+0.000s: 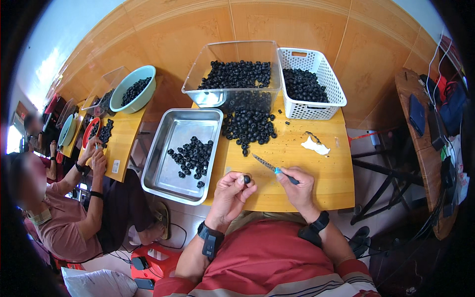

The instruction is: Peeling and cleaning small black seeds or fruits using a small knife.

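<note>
From my remote seat I have the left hand [231, 194] pinching a small black piece [247, 179] between thumb and fingertips near the table's close edge, and the right hand [300, 188] wrapped round the handle of the knife [265, 163], its blade apart from the piece; I'd keep the pinch steady, thumb clear of the edge, with light strokes. On the wooden table [316, 185], a loose pile [249, 126] sits beside the steel tray [163, 129], below the clear bin [232, 43] and white basket [338, 89], against a panelled wall [289, 24].
</note>
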{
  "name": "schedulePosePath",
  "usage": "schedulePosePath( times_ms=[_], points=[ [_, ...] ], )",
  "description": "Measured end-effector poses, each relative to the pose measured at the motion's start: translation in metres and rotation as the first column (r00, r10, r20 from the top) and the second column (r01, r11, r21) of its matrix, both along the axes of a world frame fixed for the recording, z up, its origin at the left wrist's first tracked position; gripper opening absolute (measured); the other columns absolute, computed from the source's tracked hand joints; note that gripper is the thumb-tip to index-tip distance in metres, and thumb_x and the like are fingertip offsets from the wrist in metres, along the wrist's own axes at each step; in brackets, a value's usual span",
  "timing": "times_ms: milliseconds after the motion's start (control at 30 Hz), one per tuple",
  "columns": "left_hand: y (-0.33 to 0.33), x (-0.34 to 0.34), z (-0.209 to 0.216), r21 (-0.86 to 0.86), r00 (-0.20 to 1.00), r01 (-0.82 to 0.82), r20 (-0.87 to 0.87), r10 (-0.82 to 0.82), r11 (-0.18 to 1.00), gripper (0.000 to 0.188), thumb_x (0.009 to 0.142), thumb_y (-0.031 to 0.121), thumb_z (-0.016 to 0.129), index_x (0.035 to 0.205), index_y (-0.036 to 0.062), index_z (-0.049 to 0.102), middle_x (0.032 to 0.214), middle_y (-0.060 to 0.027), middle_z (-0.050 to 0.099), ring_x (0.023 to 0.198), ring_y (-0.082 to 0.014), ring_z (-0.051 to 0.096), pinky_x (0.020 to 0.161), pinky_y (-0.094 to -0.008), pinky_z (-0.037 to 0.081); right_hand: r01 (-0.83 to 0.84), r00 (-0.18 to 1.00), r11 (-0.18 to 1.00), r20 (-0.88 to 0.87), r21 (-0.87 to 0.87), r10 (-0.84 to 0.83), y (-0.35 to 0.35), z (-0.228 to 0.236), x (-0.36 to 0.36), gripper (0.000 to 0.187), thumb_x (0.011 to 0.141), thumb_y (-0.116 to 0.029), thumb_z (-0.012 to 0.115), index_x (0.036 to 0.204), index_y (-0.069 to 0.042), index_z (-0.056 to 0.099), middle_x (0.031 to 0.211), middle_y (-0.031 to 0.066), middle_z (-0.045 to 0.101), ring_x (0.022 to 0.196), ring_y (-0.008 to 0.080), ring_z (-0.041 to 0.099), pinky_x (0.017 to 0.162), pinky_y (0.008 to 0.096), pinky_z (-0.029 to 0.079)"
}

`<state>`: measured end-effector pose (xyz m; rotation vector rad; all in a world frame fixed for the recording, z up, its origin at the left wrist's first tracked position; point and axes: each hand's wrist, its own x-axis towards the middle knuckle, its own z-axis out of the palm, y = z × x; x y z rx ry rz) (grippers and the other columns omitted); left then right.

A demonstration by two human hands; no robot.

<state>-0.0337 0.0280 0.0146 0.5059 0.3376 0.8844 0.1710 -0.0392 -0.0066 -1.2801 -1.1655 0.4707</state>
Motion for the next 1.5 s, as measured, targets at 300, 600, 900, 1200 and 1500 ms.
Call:
schedulePosePath(
  times_ms=[300, 600, 900, 1200, 1500],
  points=[
    [0.006, -0.013, 0.008, 0.01, 0.998, -0.039, -0.049, 0.04, 0.999, 0.009, 0.098, 0.008, 0.065, 0.106, 0.0063, 0.068, 0.101, -0.0066, 0.068, 0.096, -0.017, 0.067, 0.088, -0.032, 0.062, -0.077, 0.997, 0.996, -0.018, -0.032, 0.077, -0.002, 0.007, -0.004, 0.018, 0.091, -0.009, 0.074, 0.103, 0.005, 0.071, 0.085, 0.0096, 0.069, 0.075, 0.013, 0.063, 0.067, 0.0256, 0.05],
    [0.019, -0.053, 0.038, 0.496, 0.681, -0.258, -0.515, 0.52, 0.829, 0.009, 0.093, 0.002, 0.07, 0.101, -0.0002, 0.071, 0.099, -0.0068, 0.07, 0.085, -0.0128, 0.067, 0.08, -0.0277, 0.057, -0.061, 0.998, 0.997, -0.011, -0.047, 0.06, 0.0, 0.007, -0.003, 0.02, 0.091, -0.012, 0.075, 0.102, 0.005, 0.071, 0.086, 0.0094, 0.07, 0.075, 0.0126, 0.062, 0.067, 0.0257, 0.049],
    [0.047, -0.041, 0.043, 0.929, 0.166, 0.286, -0.288, 0.943, 0.234, 0.016, 0.082, 0.003, 0.074, 0.097, 0.0039, 0.069, 0.1, -0.0119, 0.07, 0.09, -0.0318, 0.069, 0.076, -0.0381, 0.056, -0.04, 0.998, 0.997, -0.044, -0.068, 0.037, 0.0, 0.008, -0.003, 0.019, 0.093, -0.013, 0.074, 0.102, 0.003, 0.073, 0.082, 0.0068, 0.068, 0.073, 0.0105, 0.061, 0.065, 0.0246, 0.047],
    [0.059, 0.037, 0.012, 0.666, -0.055, 0.653, -0.433, 0.9, 0.361, 0.025, 0.084, 0.024, 0.075, 0.099, 0.0063, 0.066, 0.091, -0.0132, 0.067, 0.089, -0.0333, 0.066, 0.072, -0.0438, 0.055, 0.001, 0.993, 0.994, -0.12, -0.112, -0.014, -0.003, -0.002, 0.002, 0.023, 0.093, -0.018, 0.075, 0.101, 0.003, 0.073, 0.081, 0.0031, 0.07, 0.072, 0.0062, 0.057, 0.065, 0.023, 0.047],
    [0.062, 0.036, -0.003, 0.82, 0.115, 0.468, -0.427, 0.897, 0.331, 0.015, 0.086, 0.015, 0.073, 0.096, 0.0041, 0.069, 0.091, -0.0143, 0.07, 0.081, -0.0356, 0.068, 0.071, -0.0428, 0.055, -0.002, 0.99, 0.994, -0.139, -0.105, -0.012, -0.004, -0.002, 0.004, 0.025, 0.093, -0.019, 0.074, 0.103, 0.004, 0.073, 0.081, 0.0018, 0.07, 0.071, 0.0053, 0.057, 0.064, 0.0223, 0.046]
  ],
)
